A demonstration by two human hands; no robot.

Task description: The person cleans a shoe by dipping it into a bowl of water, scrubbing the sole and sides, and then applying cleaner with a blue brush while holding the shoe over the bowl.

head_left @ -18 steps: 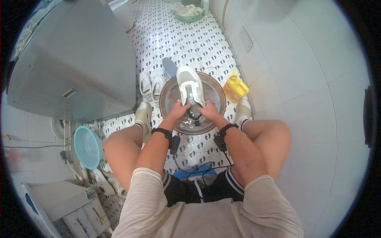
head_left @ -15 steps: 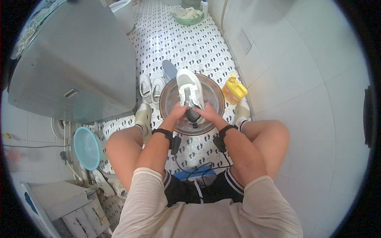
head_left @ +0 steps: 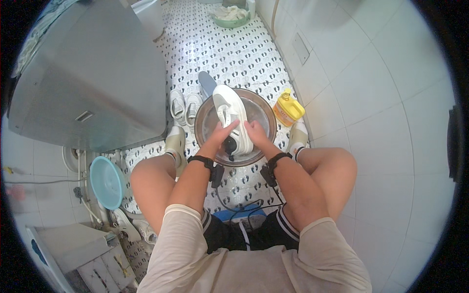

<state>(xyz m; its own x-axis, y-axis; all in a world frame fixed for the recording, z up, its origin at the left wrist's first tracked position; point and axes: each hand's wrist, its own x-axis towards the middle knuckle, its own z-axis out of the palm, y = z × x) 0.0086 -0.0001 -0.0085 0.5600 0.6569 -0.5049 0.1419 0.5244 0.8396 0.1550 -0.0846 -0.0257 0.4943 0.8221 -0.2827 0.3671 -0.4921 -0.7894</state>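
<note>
A white sneaker (head_left: 228, 101) with a dark inner lining is held above a round metal basin (head_left: 267, 113) between my knees. Its toe points away from me, leaning slightly left, and its side is turned partly up. My left hand (head_left: 222, 135) grips the shoe at its left side, thumb across the opening. My right hand (head_left: 256, 133) closes on the right side by the sole. The fingers under the shoe are hidden. A pair of white shoes (head_left: 185, 106) stands on the floor left of the basin, beside a grey-blue insole or slipper (head_left: 207, 83) at its far left rim.
Right of the basin stands a yellow jug (head_left: 288, 108), close to the tiled wall (head_left: 371, 97). A large grey appliance (head_left: 93, 78) rises on the left. A light-blue basin (head_left: 107, 183) leans nearer me, and a green basin with cloth (head_left: 230, 22) sits far off.
The sneaker has rolled so more of its right side and sole edge shows, and its toe has swung left. My left thumb has moved up along the shoe.
</note>
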